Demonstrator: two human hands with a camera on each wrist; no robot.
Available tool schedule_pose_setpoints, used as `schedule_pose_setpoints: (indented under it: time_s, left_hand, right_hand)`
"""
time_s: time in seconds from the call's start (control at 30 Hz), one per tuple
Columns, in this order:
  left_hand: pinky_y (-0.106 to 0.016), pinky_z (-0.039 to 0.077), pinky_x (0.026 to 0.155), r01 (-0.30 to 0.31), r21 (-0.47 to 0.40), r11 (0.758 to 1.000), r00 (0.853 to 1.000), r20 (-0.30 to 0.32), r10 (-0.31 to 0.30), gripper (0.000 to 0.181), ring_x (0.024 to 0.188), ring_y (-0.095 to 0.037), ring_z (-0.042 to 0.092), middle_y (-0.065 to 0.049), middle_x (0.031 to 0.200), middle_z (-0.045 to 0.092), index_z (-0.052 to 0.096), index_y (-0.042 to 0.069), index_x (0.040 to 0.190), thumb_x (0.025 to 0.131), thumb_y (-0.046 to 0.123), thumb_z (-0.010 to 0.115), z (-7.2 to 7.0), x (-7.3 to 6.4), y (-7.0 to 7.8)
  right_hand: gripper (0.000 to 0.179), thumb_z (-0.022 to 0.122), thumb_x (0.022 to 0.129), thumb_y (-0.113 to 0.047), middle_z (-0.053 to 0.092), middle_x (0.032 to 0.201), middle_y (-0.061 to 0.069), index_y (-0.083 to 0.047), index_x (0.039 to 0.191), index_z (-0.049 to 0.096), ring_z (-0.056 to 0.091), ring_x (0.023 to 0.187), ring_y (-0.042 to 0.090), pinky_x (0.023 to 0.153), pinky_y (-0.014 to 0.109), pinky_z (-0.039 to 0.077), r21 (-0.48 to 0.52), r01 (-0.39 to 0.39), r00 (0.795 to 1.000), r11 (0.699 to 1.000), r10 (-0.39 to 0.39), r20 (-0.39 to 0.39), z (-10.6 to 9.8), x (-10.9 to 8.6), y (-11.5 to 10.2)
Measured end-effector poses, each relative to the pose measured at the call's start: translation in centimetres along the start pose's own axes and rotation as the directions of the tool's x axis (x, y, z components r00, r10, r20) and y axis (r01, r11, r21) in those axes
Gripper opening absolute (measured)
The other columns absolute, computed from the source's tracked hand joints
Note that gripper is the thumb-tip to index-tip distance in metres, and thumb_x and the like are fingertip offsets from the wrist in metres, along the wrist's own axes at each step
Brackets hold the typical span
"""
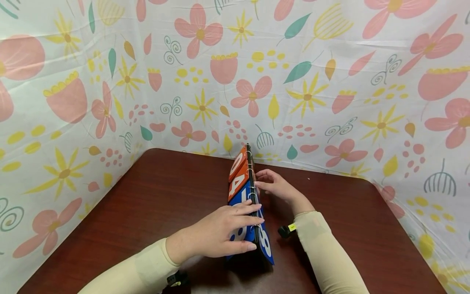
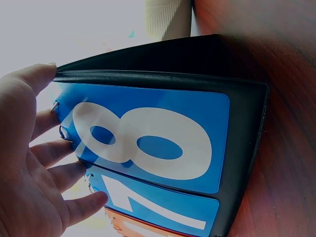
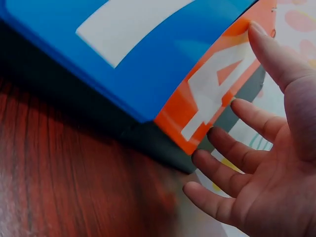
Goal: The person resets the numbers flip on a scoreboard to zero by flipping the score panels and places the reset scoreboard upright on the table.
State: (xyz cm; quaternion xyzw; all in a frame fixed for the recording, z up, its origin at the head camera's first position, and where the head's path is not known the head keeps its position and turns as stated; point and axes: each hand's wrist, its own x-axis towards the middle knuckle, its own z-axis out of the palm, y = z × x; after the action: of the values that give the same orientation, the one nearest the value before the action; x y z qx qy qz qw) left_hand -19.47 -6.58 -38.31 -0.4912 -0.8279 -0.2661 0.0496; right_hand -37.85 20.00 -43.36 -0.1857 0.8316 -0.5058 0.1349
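Observation:
A tent-shaped flip scoreboard (image 1: pixel 238 183) stands on the table, its ringed top ridge running away from me. Blue and orange number cards hang on both slopes. My left hand (image 1: pixel 216 230) rests across the near part of the ridge, fingers spread over the rings and thumb at the near end. In the left wrist view, a blue 8 card (image 2: pixel 148 133) faces that hand. On the scoreboard's right side is my right hand (image 1: pixel 280 188). Its thumb touches an orange 4 card (image 3: pixel 207 94) near the top, while its other fingers are spread by the card's edge.
The scoreboard stands on a dark reddish-brown table (image 1: pixel 161 192). Floral cloth (image 1: pixel 235 81) hangs behind the table and along its sides. A black strap with a yellow tag (image 1: pixel 287 230) is at the right wrist.

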Motion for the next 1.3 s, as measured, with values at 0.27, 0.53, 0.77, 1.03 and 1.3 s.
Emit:
schedule_pose_setpoints:
  time_s: [0.27,0.53,0.77,1.03,1.3]
  left_hand:
    - [-0.051,0.035,0.124,0.002,-0.004,1.000,1.000,0.001,-0.002,0.054,0.159,-0.019,0.026,0.010,0.168,0.032,0.051,0.031,0.152,0.103,0.053,0.055,-0.1,-0.1,0.1]
    - [-0.053,0.035,0.123,0.024,-0.006,1.000,1.000,0.007,-0.024,0.055,0.160,-0.016,0.024,0.013,0.169,0.029,0.051,0.033,0.152,0.102,0.056,0.053,-0.2,0.0,0.2]
    - [-0.052,0.036,0.123,0.020,-0.004,1.000,1.000,0.003,-0.020,0.056,0.160,-0.018,0.025,0.012,0.169,0.030,0.052,0.032,0.152,0.102,0.056,0.054,-0.1,0.0,0.2]
    - [-0.054,0.037,0.122,0.012,0.006,1.000,1.000,0.007,-0.012,0.057,0.160,-0.019,0.025,0.012,0.169,0.029,0.050,0.033,0.153,0.103,0.059,0.050,-0.1,-0.1,0.0]
    - [-0.052,0.035,0.123,-0.002,-0.001,1.000,1.000,-0.001,0.002,0.056,0.159,-0.020,0.026,0.010,0.167,0.034,0.051,0.032,0.152,0.103,0.057,0.052,-0.1,-0.1,0.0]
  right_hand:
    - [0.035,0.076,0.094,-0.031,0.063,0.093,0.007,-0.007,0.114,0.062,0.062,0.085,0.026,0.079,0.036,0.058,0.044,0.012,0.999,0.999,-0.010,-0.049,-0.4,0.1,1.1]
    - [0.020,0.069,0.099,-0.017,0.071,0.083,-0.001,-0.003,0.086,0.064,0.067,0.073,0.016,0.069,0.026,0.060,0.175,0.013,0.995,0.985,0.005,-0.103,-1.3,0.3,1.6]
    - [0.027,0.065,0.102,-0.021,0.073,0.084,-0.002,0.002,0.089,0.066,0.068,0.072,0.015,0.069,0.026,0.060,0.142,0.047,0.995,0.989,-0.033,-0.095,-1.8,0.1,1.7]
    - [0.034,0.070,0.099,-0.031,0.074,0.091,0.003,0.001,0.107,0.076,0.066,0.077,0.017,0.070,0.027,0.059,0.051,0.066,0.972,0.996,-0.053,-0.230,-2.0,-0.1,1.3]
    - [0.042,0.070,0.098,-0.033,0.075,0.093,0.001,0.001,0.123,0.073,0.067,0.077,0.013,0.072,0.025,0.059,0.065,0.077,0.956,0.995,-0.055,-0.289,-2.1,-0.3,1.1]
